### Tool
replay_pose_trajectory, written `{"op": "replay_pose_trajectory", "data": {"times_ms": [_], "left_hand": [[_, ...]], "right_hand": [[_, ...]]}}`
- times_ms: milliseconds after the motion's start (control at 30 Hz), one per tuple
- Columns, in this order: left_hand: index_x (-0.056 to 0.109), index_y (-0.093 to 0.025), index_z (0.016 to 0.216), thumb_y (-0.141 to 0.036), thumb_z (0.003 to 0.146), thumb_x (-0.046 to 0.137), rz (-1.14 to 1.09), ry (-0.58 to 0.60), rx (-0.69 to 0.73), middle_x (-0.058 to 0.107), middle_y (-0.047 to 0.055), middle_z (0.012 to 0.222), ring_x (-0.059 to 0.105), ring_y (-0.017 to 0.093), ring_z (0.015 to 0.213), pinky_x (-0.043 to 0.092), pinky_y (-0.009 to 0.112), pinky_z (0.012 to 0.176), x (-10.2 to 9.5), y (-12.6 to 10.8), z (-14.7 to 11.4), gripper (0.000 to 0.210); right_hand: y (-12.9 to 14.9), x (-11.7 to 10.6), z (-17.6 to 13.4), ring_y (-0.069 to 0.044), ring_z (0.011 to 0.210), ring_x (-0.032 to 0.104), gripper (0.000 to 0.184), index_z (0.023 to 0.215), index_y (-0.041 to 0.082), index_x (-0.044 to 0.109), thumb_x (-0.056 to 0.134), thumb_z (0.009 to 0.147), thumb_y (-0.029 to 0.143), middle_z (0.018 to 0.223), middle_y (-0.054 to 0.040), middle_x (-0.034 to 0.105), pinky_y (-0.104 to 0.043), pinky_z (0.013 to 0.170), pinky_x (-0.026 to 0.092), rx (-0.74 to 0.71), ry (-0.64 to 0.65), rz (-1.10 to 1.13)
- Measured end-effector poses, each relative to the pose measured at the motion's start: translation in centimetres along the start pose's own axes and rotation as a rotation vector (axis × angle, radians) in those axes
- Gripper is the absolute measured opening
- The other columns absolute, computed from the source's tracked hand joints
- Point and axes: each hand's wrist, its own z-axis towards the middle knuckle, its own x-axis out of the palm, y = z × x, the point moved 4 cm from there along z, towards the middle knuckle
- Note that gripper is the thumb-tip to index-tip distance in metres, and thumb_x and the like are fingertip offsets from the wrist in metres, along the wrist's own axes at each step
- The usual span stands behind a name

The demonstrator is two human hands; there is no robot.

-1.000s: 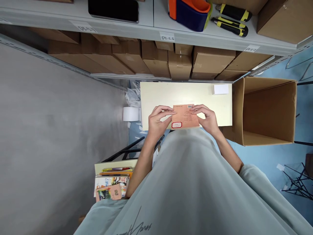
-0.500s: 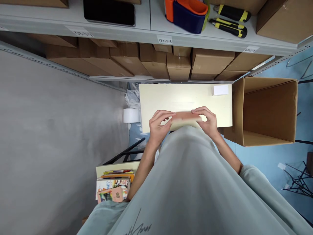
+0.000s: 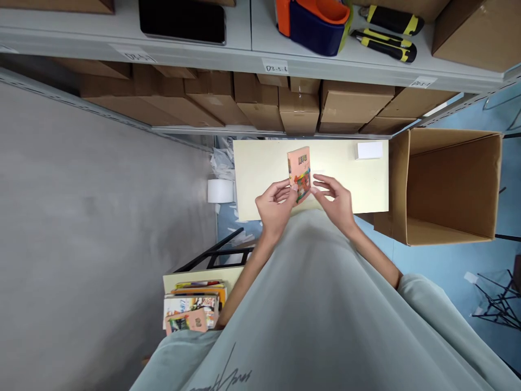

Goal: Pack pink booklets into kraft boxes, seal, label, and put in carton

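A small pink book (image 3: 300, 172) with a colourful picture on its cover stands upright over the cream table (image 3: 260, 163). My left hand (image 3: 277, 205) grips its lower left part, thumb on the cover and fingers behind. On the other side, my right hand (image 3: 334, 202) has its fingers apart, with the thumb tip at the book's lower right edge. Whether that thumb presses the book or only touches it is hard to make out. Near the table's back right corner lies a white block, perhaps a paper stack (image 3: 369, 150).
An open cardboard box (image 3: 451, 187) stands against the table's right side. Lower left, a stack of books (image 3: 191, 307) rests on another surface. A white roll (image 3: 220, 191) is left of the table. Above, a shelf (image 3: 228, 54) carries a phone (image 3: 183, 20), cutters (image 3: 385, 46) and a tape dispenser (image 3: 315, 27).
The pink book has turned from lying sideways between both hands to upright, cover in view. My left hand keeps hold of it; my right hand has loosened and its fingers have spread.
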Motion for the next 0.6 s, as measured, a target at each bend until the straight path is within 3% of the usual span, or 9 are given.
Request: {"op": "replay_pose_trajectory", "data": {"times_ms": [133, 267, 333, 467, 600], "left_hand": [[0.086, -0.023, 0.114, -0.055, 0.094, 0.082, 0.103, 0.089, 0.183, 0.086, 0.009, 0.12, 0.084, 0.027, 0.106, 0.072, 0.046, 0.095, 1.4, -1.4, -1.6, 0.038], [0.086, -0.026, 0.114, -0.046, 0.1, 0.078, 0.226, 0.19, 0.314, 0.085, 0.009, 0.122, 0.082, 0.028, 0.11, 0.067, 0.051, 0.104, 1.8, -2.5, -2.3, 0.026], [0.084, -0.025, 0.117, -0.046, 0.102, 0.075, 0.27, 0.17, 0.329, 0.085, 0.01, 0.123, 0.08, 0.028, 0.114, 0.065, 0.049, 0.104, 1.2, -2.6, -1.7, 0.027], [0.078, -0.024, 0.132, -0.055, 0.097, 0.079, 0.241, 0.073, 0.203, 0.079, 0.013, 0.137, 0.076, 0.025, 0.111, 0.063, 0.04, 0.091, -0.4, -1.5, 0.8, 0.047], [0.083, -0.021, 0.118, -0.068, 0.096, 0.075, -0.037, 0.357, -0.11, 0.084, 0.011, 0.117, 0.077, 0.025, 0.101, 0.064, 0.037, 0.087, 0.6, 0.3, 1.5, 0.053]], "right_hand": [[0.0, 2.2, -0.6, -0.029, 0.131, 0.075, 0.062, 0.137, 0.029, 0.072, 0.079, 0.092, 0.072, 0.14, -0.0095, 0.076, -0.039, 0.1, 0.067, 0.059, 0.043, 0.129], [-0.7, 1.9, -0.1, -0.026, 0.104, 0.079, 0.058, 0.115, 0.025, 0.073, 0.067, 0.097, 0.079, 0.109, -0.0081, 0.082, -0.039, 0.093, 0.068, 0.099, -0.018, 0.182], [-0.9, 1.2, 0.2, -0.026, 0.099, 0.079, 0.059, 0.113, 0.024, 0.073, 0.063, 0.098, 0.081, 0.104, -0.0074, 0.082, -0.04, 0.09, 0.068, 0.12, 0.01, 0.201], [-0.6, -0.2, 0.4, -0.029, 0.11, 0.078, 0.059, 0.121, 0.024, 0.075, 0.065, 0.099, 0.078, 0.115, -0.008, 0.083, -0.043, 0.093, 0.068, 0.133, 0.089, 0.234], [-0.6, -1.0, 0.5, -0.03, 0.113, 0.078, 0.059, 0.121, 0.024, 0.077, 0.072, 0.096, 0.076, 0.113, -0.0081, 0.084, -0.045, 0.094, 0.068, 0.146, 0.091, 0.302]]}}
